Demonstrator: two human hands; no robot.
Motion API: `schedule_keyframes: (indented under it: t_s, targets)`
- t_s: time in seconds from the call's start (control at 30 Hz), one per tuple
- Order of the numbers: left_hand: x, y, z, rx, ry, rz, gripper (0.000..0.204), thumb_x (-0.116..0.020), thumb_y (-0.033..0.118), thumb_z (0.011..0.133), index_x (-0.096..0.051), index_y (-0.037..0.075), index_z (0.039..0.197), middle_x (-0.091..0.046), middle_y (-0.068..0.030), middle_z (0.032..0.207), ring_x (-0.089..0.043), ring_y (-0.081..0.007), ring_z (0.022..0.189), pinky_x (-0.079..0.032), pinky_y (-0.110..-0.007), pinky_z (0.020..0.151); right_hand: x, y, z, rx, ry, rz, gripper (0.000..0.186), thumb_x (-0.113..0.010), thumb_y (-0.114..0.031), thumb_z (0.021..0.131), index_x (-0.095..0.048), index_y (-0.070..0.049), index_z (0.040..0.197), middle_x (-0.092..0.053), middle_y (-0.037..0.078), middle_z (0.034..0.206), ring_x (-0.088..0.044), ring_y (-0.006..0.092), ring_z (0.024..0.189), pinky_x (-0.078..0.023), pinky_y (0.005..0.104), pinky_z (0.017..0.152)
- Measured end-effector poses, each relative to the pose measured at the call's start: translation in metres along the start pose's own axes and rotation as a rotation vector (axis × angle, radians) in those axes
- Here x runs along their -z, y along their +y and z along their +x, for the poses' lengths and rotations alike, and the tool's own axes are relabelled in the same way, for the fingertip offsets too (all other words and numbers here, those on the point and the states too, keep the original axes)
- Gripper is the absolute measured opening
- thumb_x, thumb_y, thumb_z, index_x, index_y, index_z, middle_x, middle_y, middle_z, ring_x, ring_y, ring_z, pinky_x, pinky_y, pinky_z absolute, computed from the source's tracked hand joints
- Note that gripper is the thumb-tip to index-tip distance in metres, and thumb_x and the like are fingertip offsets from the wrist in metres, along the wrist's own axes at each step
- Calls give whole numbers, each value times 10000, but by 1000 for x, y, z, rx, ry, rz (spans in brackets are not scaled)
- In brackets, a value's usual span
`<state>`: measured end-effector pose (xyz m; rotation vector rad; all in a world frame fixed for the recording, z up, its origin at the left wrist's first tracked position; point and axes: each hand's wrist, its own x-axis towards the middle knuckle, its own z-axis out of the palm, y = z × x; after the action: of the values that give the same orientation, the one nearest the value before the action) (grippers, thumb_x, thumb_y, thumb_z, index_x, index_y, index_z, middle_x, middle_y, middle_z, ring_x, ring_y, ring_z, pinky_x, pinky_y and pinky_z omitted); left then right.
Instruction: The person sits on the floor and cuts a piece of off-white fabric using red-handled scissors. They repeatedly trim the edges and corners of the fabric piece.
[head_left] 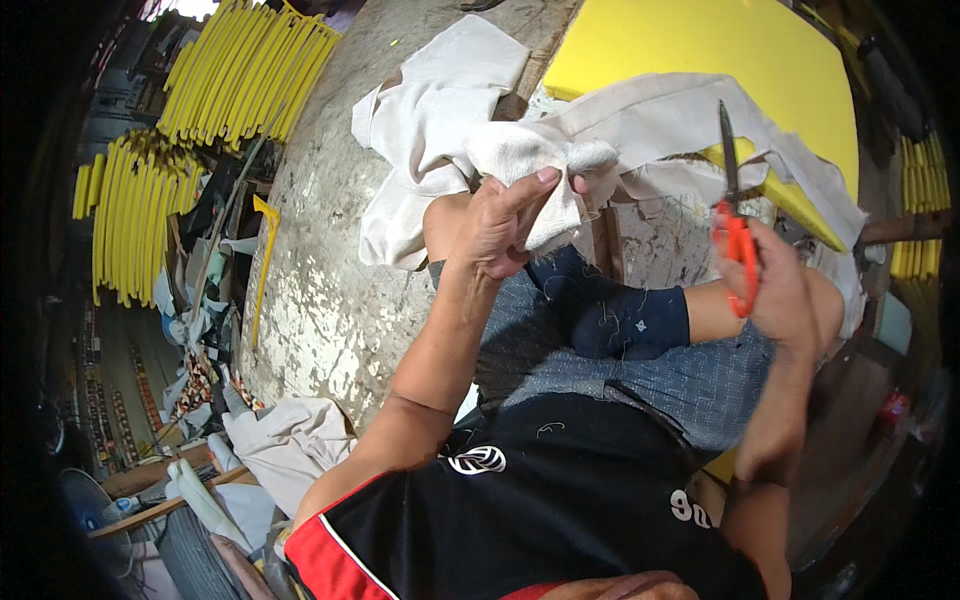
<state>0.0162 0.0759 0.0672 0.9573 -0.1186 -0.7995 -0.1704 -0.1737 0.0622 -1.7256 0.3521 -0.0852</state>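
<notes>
My left hand is closed on a bunched off-white cloth, its thumb pressing on top of the folds. The cloth spreads over the worn tabletop, and a long strip of it runs to the right, partly over a yellow foam slab. To the right, my right hand grips orange-handled scissors. Their dark blades point upward and look closed, apart from the bunched cloth and close to the strip. Loose threads cling to my dark sock and shorts below.
Stacks of yellow slats stand at the far left. A yellow bar leans along the left edge of the tabletop. More pale cloth lies at the lower left, by a fan. Further yellow pieces are at the right rim.
</notes>
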Motion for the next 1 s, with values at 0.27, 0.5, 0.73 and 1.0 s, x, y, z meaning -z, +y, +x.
schedule_keyframes:
  t_s: [0.27,0.5,0.73,1.0]
  targets:
    - [-6,10,6,61,52,314,452,-641,116,875,-502,-66,1264,-673,-158,1060,-695,-220,884,-604,-339,709,-93,40,-6,-92,-291,618,280,-713,-246,897,-537,-63,1016,-565,-15,828,-531,47,686,-464,209,565]
    - [-20,-6,18,34,4,187,435,-616,111,903,-503,-112,1260,-662,-200,1117,-682,-230,936,-571,-314,785,-87,43,-8,-89,-352,573,390,-645,-421,930,-564,-41,963,-534,-12,750,-518,55,639,-458,218,549]
    - [-11,-10,19,56,15,156,407,-622,29,893,-505,-144,1243,-657,-218,1128,-666,-265,1024,-533,-316,899,-85,42,-5,-72,-305,503,570,-560,-555,932,-563,14,959,-475,10,643,-470,75,539,-426,233,482]
    - [-11,-16,18,9,10,212,486,-630,35,854,-467,-104,1290,-646,-248,1129,-663,-326,1038,-555,-421,894,-85,42,-5,-90,-322,483,587,-548,-567,933,-568,20,939,-473,10,604,-466,75,498,-409,224,465]
